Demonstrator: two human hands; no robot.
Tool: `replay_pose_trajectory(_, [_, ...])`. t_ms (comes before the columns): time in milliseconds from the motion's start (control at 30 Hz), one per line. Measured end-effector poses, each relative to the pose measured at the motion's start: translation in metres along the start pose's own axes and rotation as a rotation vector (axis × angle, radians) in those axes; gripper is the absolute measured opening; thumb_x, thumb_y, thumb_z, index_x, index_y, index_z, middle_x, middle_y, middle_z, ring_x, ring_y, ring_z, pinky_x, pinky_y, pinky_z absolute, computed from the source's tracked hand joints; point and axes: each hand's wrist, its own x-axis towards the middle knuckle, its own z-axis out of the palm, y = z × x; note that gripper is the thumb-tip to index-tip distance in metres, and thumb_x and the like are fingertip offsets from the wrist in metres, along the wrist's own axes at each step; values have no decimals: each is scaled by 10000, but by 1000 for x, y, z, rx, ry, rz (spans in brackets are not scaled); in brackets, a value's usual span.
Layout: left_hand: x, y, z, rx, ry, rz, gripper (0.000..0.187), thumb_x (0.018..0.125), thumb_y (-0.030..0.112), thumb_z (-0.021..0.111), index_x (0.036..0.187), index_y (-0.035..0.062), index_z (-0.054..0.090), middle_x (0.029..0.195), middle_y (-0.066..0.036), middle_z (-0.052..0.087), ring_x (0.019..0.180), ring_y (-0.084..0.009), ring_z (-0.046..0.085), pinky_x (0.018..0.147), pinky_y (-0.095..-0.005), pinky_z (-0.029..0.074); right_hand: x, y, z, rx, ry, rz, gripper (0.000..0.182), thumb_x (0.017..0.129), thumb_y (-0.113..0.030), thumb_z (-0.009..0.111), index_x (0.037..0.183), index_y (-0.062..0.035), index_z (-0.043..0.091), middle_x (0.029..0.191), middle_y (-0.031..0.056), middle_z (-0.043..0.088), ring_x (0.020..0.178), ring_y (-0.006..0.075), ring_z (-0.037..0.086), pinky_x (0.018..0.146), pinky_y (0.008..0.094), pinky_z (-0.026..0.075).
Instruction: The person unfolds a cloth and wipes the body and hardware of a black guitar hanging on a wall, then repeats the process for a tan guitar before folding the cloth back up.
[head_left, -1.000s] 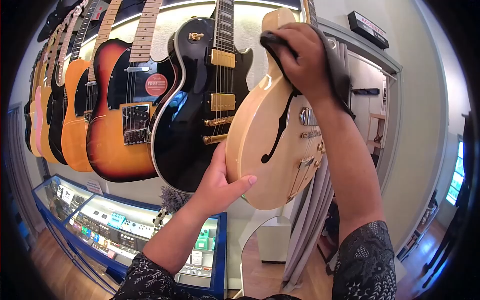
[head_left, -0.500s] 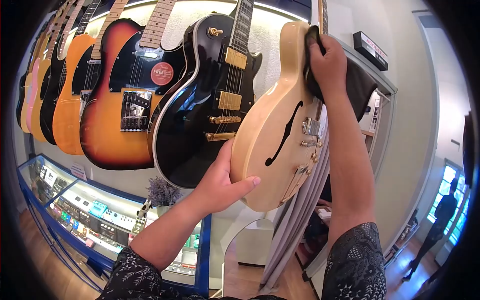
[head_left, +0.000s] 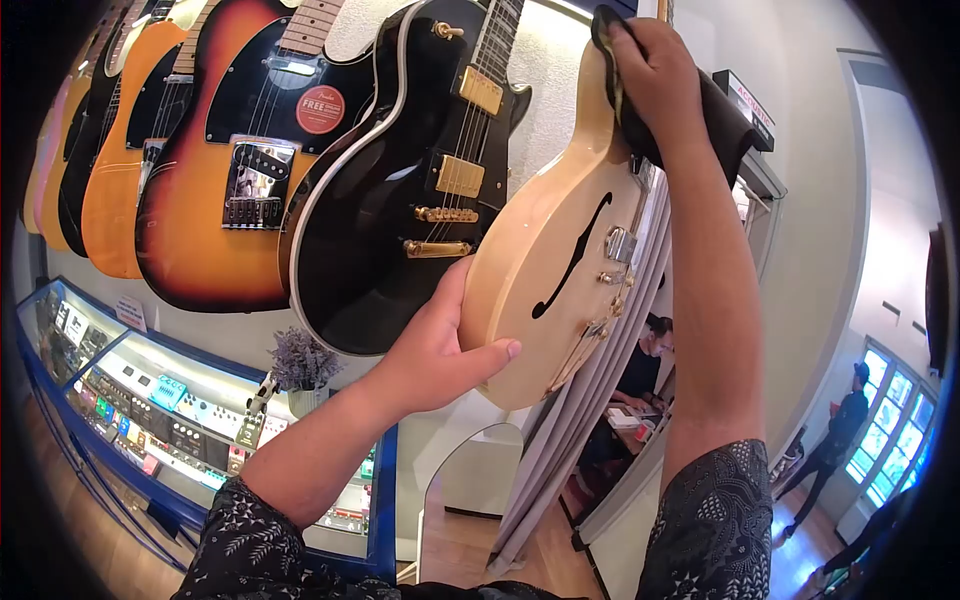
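A cream hollow-body electric guitar (head_left: 540,260) with a black f-hole and metal bridge parts hangs tilted in front of me. My left hand (head_left: 450,350) grips its lower edge, thumb on the front and fingers hidden behind the body. Up at the guitar's upper horn, my right hand (head_left: 655,75) is closed on a dark cloth (head_left: 725,125) and presses it against the body's edge. Just left of the cream guitar is a black guitar with gold hardware (head_left: 390,200), close to my left hand.
A sunburst guitar (head_left: 215,170) and several others hang along the wall. Below them runs a blue-framed glass case (head_left: 385,500) holding small devices. A flower pot (head_left: 305,400) stands by it. Grey curtains (head_left: 560,450), a seated person (head_left: 645,365) and a standing person (head_left: 840,430) are farther back.
My right hand and the cloth have moved up and slightly left over the guitar's upper horn. My left hand keeps its hold. The view has shifted, bringing the seated person into sight.
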Motion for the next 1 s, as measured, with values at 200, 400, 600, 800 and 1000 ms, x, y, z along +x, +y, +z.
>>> replay_pose_trajectory(200, [-1,-2,-1,-10,7,10,829,932,67,719,1596,-12,229,1481,-153,491,1377,-207,499,1158,-389,419,-28,-33,-9,128,-112,-395,127,887,-45,721,995,21,728,1066,164,718,1078,368,665,969,431,512])
replay_pose_trajectory(400, [-2,-7,1,-78,19,-12,828,938,38,703,1609,3,219,1488,-131,478,1374,-196,494,1157,-379,417,-160,-88,1,277,124,114,245,904,21,695,1148,16,724,1222,202,690,1248,399,629,1108,447,461])
replay_pose_trajectory(600, [3,-23,-10,-114,12,64,834,931,-26,696,1620,24,228,1495,-108,481,1378,-187,487,1164,-364,408,-263,-179,-13,346,25,137,398,763,53,666,1152,15,743,1280,211,652,1252,426,651,1071,499,526])
replay_pose_trajectory(800, [2,-18,-15,-12,16,51,819,932,-7,707,1609,21,247,1491,-113,486,1372,-184,488,1166,-373,404,-266,-142,-6,312,-15,-20,435,800,47,653,1230,16,707,1310,210,643,1265,417,642,1072,503,519])
replay_pose_trajectory(1000, [1,-13,-18,26,47,10,811,936,25,715,1601,15,251,1474,-122,489,1368,-192,481,1160,-384,408,-196,-68,-4,170,52,81,361,836,76,607,1189,58,681,1308,258,643,1215,453,628,1082,477,494])
